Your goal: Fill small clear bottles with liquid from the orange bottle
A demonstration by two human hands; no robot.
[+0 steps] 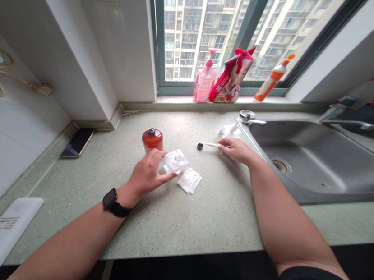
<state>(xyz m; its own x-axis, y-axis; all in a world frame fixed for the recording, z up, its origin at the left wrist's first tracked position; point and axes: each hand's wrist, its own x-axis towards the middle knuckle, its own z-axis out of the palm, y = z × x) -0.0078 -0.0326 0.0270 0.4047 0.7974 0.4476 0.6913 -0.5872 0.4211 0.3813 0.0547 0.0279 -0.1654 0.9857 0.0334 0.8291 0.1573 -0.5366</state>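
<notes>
My left hand (149,171) has its thumb and fingers closed around the sides of a clear square container (175,161) on the counter. Right behind that hand stands a reddish-orange bottle (153,140) with a dark top. Folded white tissues (189,180) lie beside the container. My right hand (235,149) pinches a thin white stick (212,145) that points left. Near its tip sits a small black cap (200,146). A second clear container (231,131) stands just behind my right hand, partly hidden.
A steel sink (328,157) with a faucet (333,113) is at the right. A phone (77,143) and a white device (5,231) lie at the left. On the windowsill are a pink pump bottle (205,81), a red bag (233,77) and an orange bottle (272,81).
</notes>
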